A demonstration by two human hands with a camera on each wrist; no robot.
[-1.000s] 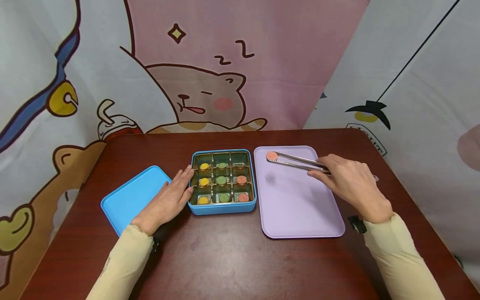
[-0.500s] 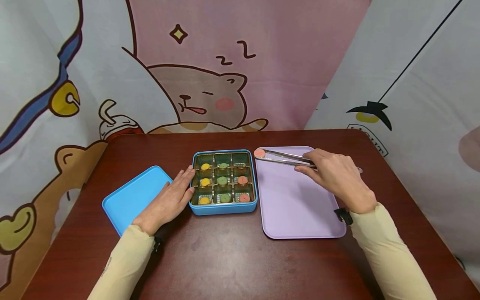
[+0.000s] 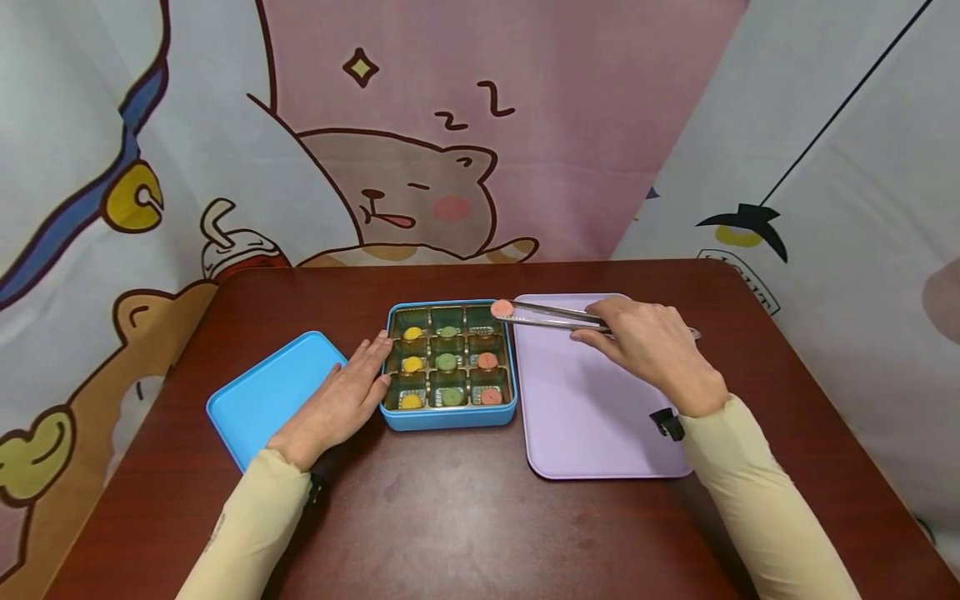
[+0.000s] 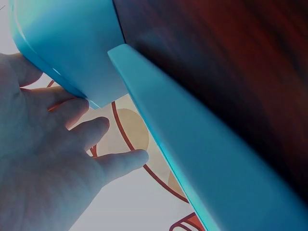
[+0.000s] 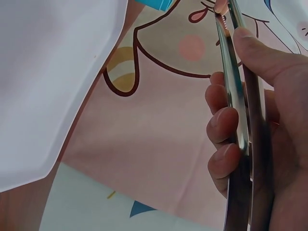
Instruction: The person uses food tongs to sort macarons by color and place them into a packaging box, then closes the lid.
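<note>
My right hand (image 3: 651,348) grips metal tongs (image 3: 558,317), whose tips pinch a round pink-orange piece (image 3: 502,309) over the back right corner of the blue box (image 3: 450,419). Thumb and fingers wrap the tongs (image 5: 236,86) in the right wrist view. The box has a gold divided insert. Yellow pieces (image 3: 412,364) sit in its left column, green pieces (image 3: 446,362) in the middle one, and pink-orange pieces (image 3: 487,361) in the front two compartments of the right column. My left hand (image 3: 333,404) rests with straight fingers against the box's left side.
Right of the box lies a lilac tray (image 3: 600,417), partly under my right arm. A blue lid (image 3: 273,392) lies at the left, partly beneath my left forearm. Everything stands on a dark brown table (image 3: 450,517), with a cartoon-printed cloth (image 3: 585,125) behind it.
My right hand has moved left with the tongs, carrying the pink-orange piece from above the lilac tray to the box's back right corner. My left hand has stayed at the box.
</note>
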